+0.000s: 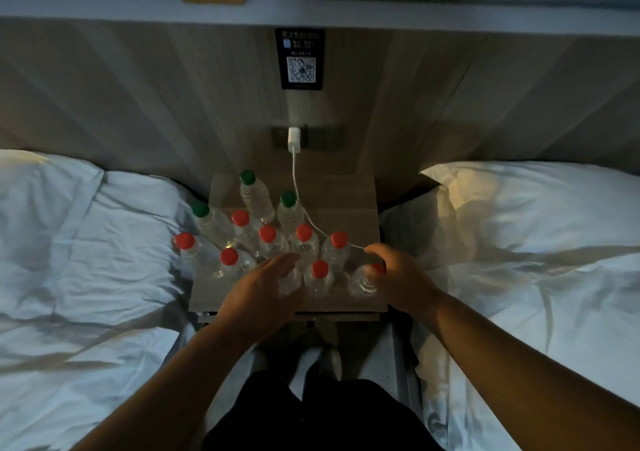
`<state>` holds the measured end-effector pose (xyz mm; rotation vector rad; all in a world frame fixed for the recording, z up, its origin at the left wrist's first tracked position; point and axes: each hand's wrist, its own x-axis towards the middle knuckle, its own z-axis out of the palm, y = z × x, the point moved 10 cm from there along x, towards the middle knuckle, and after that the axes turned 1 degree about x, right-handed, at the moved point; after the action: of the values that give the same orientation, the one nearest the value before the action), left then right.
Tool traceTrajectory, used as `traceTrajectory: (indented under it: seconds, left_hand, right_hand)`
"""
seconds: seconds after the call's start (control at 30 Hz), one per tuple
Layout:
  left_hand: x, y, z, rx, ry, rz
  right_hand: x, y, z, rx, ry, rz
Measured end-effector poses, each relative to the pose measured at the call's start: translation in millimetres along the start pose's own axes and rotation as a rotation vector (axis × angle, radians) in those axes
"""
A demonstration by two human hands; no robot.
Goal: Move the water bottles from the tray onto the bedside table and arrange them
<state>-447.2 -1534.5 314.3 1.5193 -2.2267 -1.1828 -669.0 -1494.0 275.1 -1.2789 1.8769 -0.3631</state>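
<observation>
Several clear water bottles stand upright on the wooden bedside table (349, 205), crowded on its left and front. Three at the back have green caps (247, 177); the others have red caps (267, 233). My left hand (266, 288) wraps a bottle in the front row whose cap is hidden under my palm. My right hand (394, 274) curls around a red-capped bottle (363, 279) at the front right corner. Between the two stands another red-capped bottle (319, 277). No tray is in view.
A white charger (294, 139) is plugged into the wall socket; its cable (304, 211) runs down across the table among the bottles. White-sheeted beds flank the table left (86, 260) and right (536, 243). The table's back right part is bare. My legs stand below.
</observation>
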Motion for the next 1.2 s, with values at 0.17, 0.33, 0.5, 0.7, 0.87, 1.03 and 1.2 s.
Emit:
traceTrajectory:
  seconds: [0.17, 0.33, 0.5, 0.7, 0.87, 1.03, 1.2]
  left_hand:
    - [-27, -9, -68, -0.032, 0.217, -0.033]
    - [-51, -32, -116, -0.083, 0.368, -0.089]
    - [-49, -64, -149, -0.156, 0.375, -0.167]
    - [5, -99, -198, -0.089, 0.317, -0.197]
    - [67, -128, -207, 0.054, 0.105, -0.172]
    - [126, -141, -183, 0.309, -0.124, -0.025]
    - [152, -150, -151, 0.325, -0.329, 0.059]
  right_hand:
    - [-10, -54, -14, -0.054, 0.039, -0.122]
    - [-4, -104, -8, -0.202, 0.001, -0.203]
    - [15, -150, 0, -0.167, -0.01, -0.271]
    - [75, -194, 19, -0.137, -0.021, -0.263]
    - [123, -221, 34, -0.2, -0.019, -0.251]
    - [169, -225, 65, -0.428, -0.082, -0.215]
    - [201, -221, 90, -0.522, -0.129, -0.143]
